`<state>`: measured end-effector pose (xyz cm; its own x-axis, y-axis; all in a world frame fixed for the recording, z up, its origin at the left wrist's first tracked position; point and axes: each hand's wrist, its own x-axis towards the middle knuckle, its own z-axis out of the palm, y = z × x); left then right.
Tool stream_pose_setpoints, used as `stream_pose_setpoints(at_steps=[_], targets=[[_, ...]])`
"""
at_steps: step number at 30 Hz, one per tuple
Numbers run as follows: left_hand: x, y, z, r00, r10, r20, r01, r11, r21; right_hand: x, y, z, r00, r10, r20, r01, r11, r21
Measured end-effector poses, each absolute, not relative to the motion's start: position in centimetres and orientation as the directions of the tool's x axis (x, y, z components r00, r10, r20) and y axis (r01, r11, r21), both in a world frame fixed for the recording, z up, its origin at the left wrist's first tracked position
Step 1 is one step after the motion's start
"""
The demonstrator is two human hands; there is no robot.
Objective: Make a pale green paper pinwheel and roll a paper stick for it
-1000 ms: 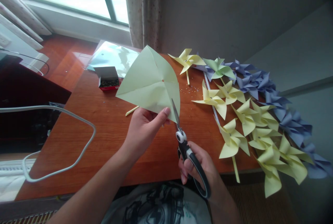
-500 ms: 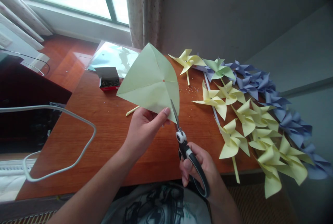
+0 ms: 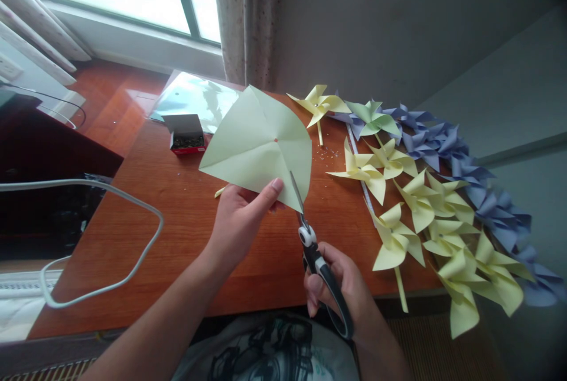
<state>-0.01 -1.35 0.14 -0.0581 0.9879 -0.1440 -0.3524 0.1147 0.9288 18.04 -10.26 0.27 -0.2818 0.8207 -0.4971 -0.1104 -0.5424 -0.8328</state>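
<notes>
My left hand point(image 3: 241, 218) holds a pale green square of paper point(image 3: 254, 145) by its lower edge, thumb on top, lifted above the wooden table point(image 3: 177, 221). The sheet has diagonal creases and a small hole at its centre. My right hand point(image 3: 339, 283) grips black-handled scissors point(image 3: 312, 245), whose blades point up into the paper's lower right corner along a crease.
Several finished yellow pinwheels point(image 3: 398, 192) and blue pinwheels point(image 3: 465, 168) lie along the table's right side. A small open box of pins point(image 3: 186, 133) and a shiny plastic sleeve point(image 3: 195, 97) sit at the back. A white cable point(image 3: 110, 239) loops at the left.
The paper has turned a little and dropped slightly in my left hand. The scissors have shifted a touch lower and stay at the sheet's lower right corner.
</notes>
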Motion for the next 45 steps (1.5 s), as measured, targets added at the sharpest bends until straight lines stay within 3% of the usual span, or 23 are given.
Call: stream_pose_setpoints(at_steps=[14,23,45], targets=[[0.3,-1.3,0.6,0.015,0.992,-0.129,-0.321,0.127,0.939,18.0,-10.0,0.1,-0.331,0.823,-0.462,-0.226,-0.545,-0.807],[0.5,-1.4,1.1,0.054,0.989,-0.135,-0.249,0.144,0.958,17.1,-9.7,0.6,-0.254,0.854,-0.454,-0.199,-0.505,-0.84],[0.6,-1.4,1.5,0.051,0.99,-0.129,-0.236,0.138,0.962,17.0,-9.7,0.5,-0.256,0.859,-0.443,-0.185,-0.493,-0.85]])
